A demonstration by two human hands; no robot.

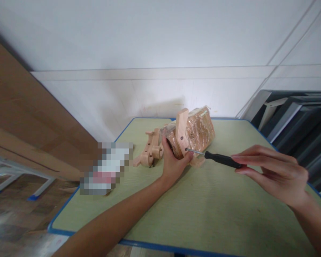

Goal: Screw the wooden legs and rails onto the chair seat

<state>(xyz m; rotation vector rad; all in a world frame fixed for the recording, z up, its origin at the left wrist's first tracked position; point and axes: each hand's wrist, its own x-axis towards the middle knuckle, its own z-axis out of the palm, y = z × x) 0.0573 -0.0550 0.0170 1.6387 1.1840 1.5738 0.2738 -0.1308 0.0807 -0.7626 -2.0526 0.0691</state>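
Nearest us, the left forearm [117, 221] crosses the near edge of the desk [149, 228]. Its left hand [173, 162] has its grip clamped on the plastic-wrapped bundle [202, 132] at the desk's far middle, thumb just beside the upright slat [182, 128]. The right hand [273, 175] has fingers closed lightly on the tail of the screwdriver [222, 159], with the tip at the lower screw [186, 150].

Risks, as we judge them:
- Held so far back, the tip could skip off the screw and jab the thumb.
- The slick wrap may let the bundle roll.

A loose wooden part [151, 150] lies just left.
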